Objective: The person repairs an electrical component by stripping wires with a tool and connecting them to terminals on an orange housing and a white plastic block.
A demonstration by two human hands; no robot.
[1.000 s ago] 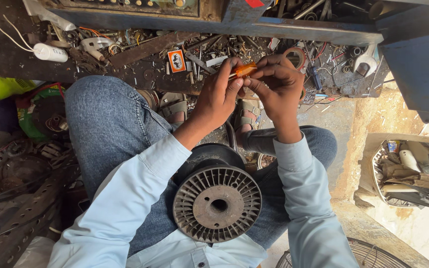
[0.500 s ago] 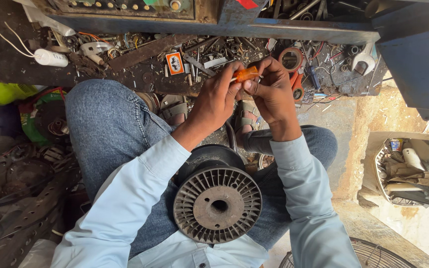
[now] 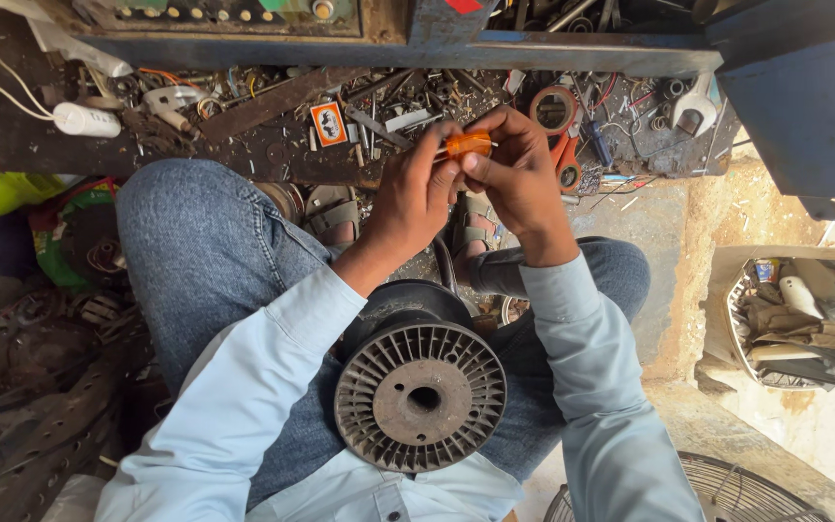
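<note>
Both of my hands meet in front of me above my knees. My left hand [image 3: 413, 198] and my right hand [image 3: 519, 179] pinch a small orange cylindrical object [image 3: 467, 145] between their fingertips. What lies under the fingers is hidden. In my lap rests a round grey finned metal part [image 3: 419, 391], like a motor rotor, with a hole in its middle. I wear a light blue shirt and blue jeans.
A low dark workbench [image 3: 273, 145] ahead is strewn with screws, wires, an orange-handled pair of scissors [image 3: 564, 155], a tape roll [image 3: 553, 106] and a small orange box [image 3: 329, 123]. A blue metal box [image 3: 804, 97] stands right. A fan grille [image 3: 707, 493] lies lower right.
My hands have stayed together on the orange object, shifting only slightly. The rotor in my lap has not moved.
</note>
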